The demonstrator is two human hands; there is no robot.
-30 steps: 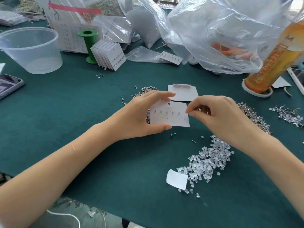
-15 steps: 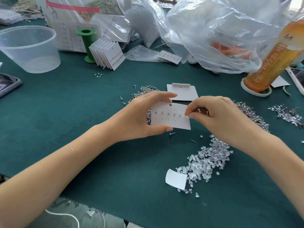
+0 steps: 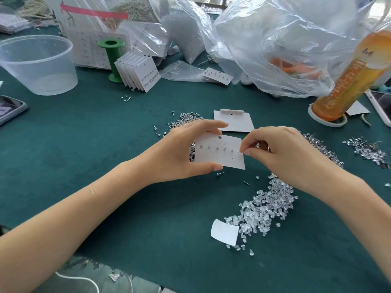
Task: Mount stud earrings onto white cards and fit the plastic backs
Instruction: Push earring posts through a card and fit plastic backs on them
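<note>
the left hand (image 3: 175, 153) is pinching a white card (image 3: 220, 154) between thumb and fingers over the middle of the bench (image 3: 88, 144), while the right hand (image 3: 281, 153) is pinching at the card's right edge beside five mounted studs (image 3: 217, 148), with plastic backs (image 3: 266, 206) lying toward the near right edge

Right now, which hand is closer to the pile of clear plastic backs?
Right. The right hand hovers just above the pile of clear plastic backs; the left hand holds the white card farther left.
</note>
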